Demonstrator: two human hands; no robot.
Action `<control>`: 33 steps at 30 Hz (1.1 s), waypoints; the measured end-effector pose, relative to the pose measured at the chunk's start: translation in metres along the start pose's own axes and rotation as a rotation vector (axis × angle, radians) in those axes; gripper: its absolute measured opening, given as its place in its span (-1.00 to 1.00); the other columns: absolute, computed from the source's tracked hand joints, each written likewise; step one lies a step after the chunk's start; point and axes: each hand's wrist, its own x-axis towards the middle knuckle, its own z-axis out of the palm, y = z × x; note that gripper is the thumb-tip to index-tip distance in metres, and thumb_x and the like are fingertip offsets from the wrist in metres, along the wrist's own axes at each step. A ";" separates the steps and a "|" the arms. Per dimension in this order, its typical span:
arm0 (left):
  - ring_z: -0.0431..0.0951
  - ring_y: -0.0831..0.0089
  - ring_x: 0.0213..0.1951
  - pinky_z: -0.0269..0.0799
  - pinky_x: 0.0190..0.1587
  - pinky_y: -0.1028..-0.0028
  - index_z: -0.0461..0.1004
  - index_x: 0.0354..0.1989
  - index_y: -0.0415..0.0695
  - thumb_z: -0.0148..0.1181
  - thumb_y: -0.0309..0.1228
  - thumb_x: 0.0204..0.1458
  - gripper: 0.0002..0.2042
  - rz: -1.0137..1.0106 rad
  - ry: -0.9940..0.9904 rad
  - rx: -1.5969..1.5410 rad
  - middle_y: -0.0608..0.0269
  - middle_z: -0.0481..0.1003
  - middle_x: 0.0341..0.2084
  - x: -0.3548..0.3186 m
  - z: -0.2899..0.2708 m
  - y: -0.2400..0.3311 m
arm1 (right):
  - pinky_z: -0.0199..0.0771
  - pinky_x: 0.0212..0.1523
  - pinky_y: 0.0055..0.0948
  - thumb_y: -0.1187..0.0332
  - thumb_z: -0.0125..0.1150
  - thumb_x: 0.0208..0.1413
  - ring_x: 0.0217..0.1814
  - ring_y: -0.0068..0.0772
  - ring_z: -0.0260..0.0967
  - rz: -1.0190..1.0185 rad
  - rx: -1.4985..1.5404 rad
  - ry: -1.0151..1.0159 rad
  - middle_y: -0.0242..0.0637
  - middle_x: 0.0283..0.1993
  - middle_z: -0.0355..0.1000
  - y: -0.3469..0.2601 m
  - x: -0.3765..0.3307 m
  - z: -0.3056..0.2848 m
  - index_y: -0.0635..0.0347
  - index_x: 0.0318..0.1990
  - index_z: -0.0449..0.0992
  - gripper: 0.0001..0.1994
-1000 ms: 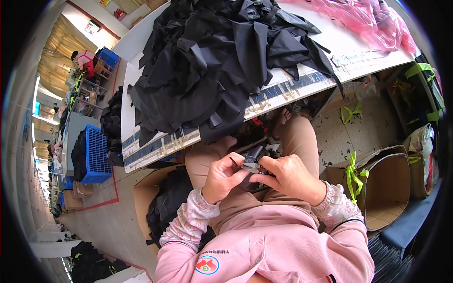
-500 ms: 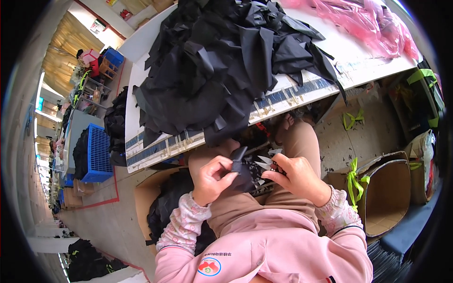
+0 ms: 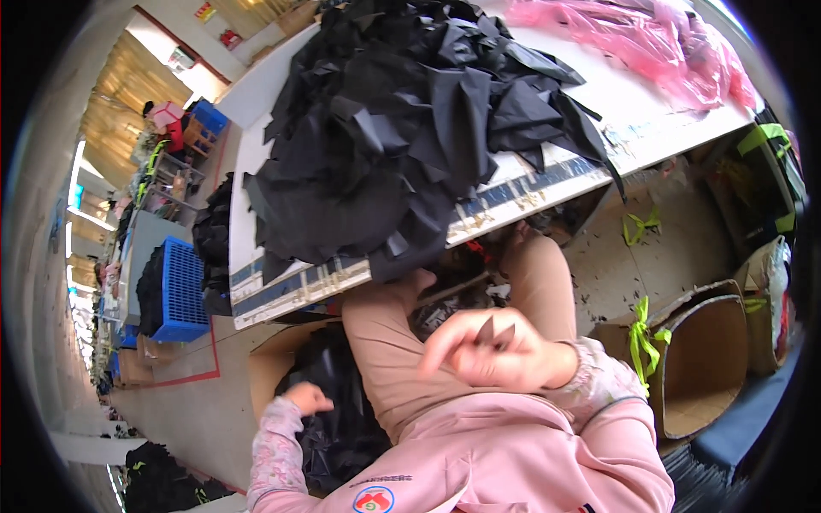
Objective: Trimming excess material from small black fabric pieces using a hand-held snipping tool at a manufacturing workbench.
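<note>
My right hand (image 3: 479, 350), smeared by motion, is held above my lap. It is closed around thread snips (image 3: 495, 332), whose two pointed blades stick up apart from each other. Down to the left, my left hand (image 3: 308, 399) is over the cardboard box (image 3: 267, 357) beside my leg. Its fingers are partly bent and apart, and I see nothing between them. Black fabric pieces (image 3: 329, 376) fill the box just under that hand. On the white table (image 3: 244, 192) in front of me lies a big heap of black fabric pieces (image 3: 376, 128).
Pink plastic sheeting (image 3: 650, 51) lies at the table's far right. Open cardboard boxes (image 3: 701, 355) stand on my right, with a yellow-green strip (image 3: 643, 338) tied on one. A blue crate (image 3: 182, 291) is at left. Dark scraps litter the floor under the table.
My left hand has moved down and left to the box, and the small black piece it held no longer shows in it. My right hand has come nearer me with the snips, their blades now pointing up.
</note>
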 end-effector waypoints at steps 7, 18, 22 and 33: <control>0.46 0.17 -0.02 0.35 0.04 0.37 0.43 -0.05 -0.21 0.17 -0.45 0.00 -0.69 0.583 1.062 -0.298 0.03 0.46 -0.09 0.060 -0.158 0.144 | 0.37 -0.05 -0.56 0.44 -0.05 0.29 -0.03 -0.52 0.37 -0.274 0.448 -0.625 -0.19 -0.04 0.42 -0.014 0.034 0.083 0.45 0.03 0.38 -0.74; 0.48 0.17 -0.34 0.39 -0.21 0.29 0.53 -0.40 -0.21 0.27 -0.50 -0.12 -0.90 0.582 1.247 -0.040 0.13 0.50 -0.43 0.125 -0.193 0.189 | 0.39 -0.02 -0.53 0.47 -0.06 0.30 0.00 -0.46 0.40 -0.329 1.118 -0.634 -0.17 -0.09 0.45 -0.012 0.027 0.091 0.44 -0.06 0.40 -0.80; 0.43 0.31 -0.46 0.36 -0.33 0.41 0.49 -0.40 -0.25 0.33 -0.51 -0.15 -0.85 0.587 1.201 -0.258 0.20 0.42 -0.53 0.077 -0.193 0.178 | 0.39 -0.03 -0.52 0.46 -0.06 0.30 -0.02 -0.47 0.40 0.743 0.497 -0.612 -0.18 -0.10 0.45 -0.066 0.041 0.084 0.44 -0.02 0.40 -0.77; 0.52 0.54 -0.31 0.45 -0.25 0.49 0.50 -0.14 -0.25 0.29 -0.49 -0.01 -0.75 0.853 0.990 -1.030 0.24 0.57 -0.32 0.015 -0.076 0.270 | 0.41 -0.45 -0.55 0.48 0.23 0.05 -0.51 -0.49 0.41 -0.224 -0.885 0.396 -0.22 -0.27 0.51 0.074 0.011 -0.019 0.25 0.03 0.41 -0.64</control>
